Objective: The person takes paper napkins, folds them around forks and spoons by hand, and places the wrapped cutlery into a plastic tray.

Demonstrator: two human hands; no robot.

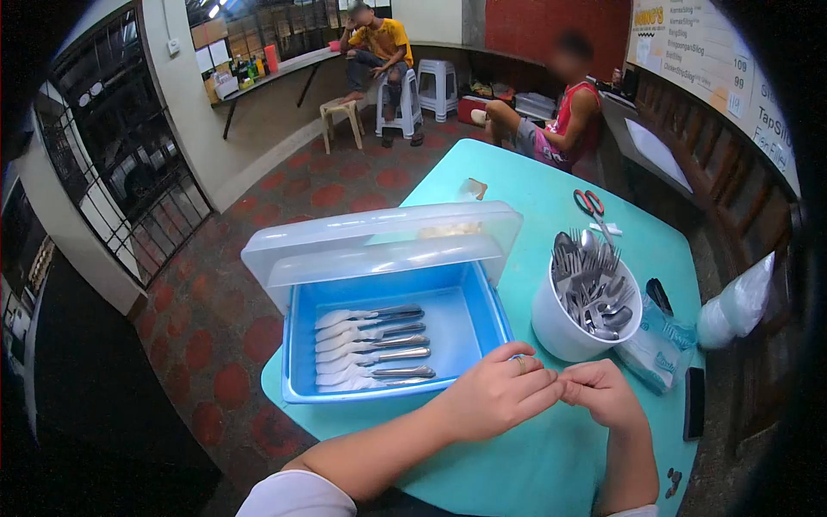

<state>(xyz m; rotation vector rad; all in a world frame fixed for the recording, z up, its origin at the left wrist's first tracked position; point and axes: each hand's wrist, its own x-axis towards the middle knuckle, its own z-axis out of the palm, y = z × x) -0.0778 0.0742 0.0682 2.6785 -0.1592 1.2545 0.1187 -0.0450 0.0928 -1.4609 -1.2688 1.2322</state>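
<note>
A turquoise table is filling the middle of the frame, standing on a red-patched floor. Right of centre, a white pot is holding loose cutlery, its tines and spoon bowls showing at the top. The pot is standing just above the meeting fingertips in the frame and slightly to their right; the pieces inside are leaning at mixed angles, sharing no long axis. Below it, the left hand and right hand are coming together, about equally near, fingers curled and tips pressed against each other; whether they are pinching something thin, I cannot tell. The left hand is lying nearer the blue tub, at its lower right corner. In the tub, wrapped cutlery is lying in a stack of rows, long axes running across the frame, white ends left, bare handles right. A clear lid is tilting up behind. Farther right, a tissue pack is lying beside the pot, scissors above. Two people are sitting along the top.
</note>
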